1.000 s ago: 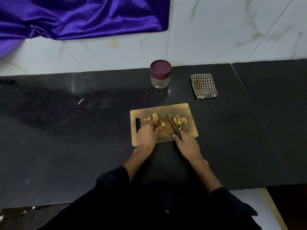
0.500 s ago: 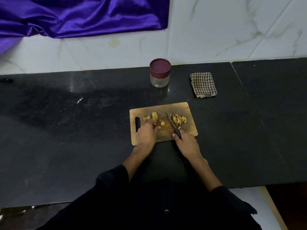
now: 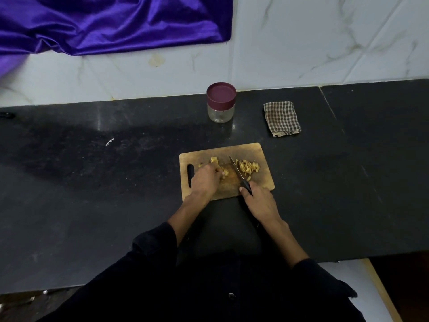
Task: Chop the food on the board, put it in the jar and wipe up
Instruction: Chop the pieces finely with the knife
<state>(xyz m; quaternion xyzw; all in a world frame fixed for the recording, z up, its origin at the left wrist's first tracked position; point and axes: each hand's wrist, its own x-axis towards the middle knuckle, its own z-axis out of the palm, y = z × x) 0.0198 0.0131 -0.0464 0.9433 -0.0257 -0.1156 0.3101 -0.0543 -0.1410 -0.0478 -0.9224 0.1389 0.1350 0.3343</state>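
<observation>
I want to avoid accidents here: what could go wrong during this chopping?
1. The left hand holds food right beside the knife blade, so fingertips could get nicked.
2. Cut pieces lie near the cutting board's right edge and may spill.
3. The jar is still lidded, which delays transfer.

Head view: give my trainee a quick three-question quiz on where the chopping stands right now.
1. True or false: the jar has its lid on.
2. Which hand holds the knife?
3. The cloth lies: A) on the board, B) on the counter right of the jar, C) in the left hand.

Key: 1 true. 2 the right hand, its grip on the handle. 3 B.
</observation>
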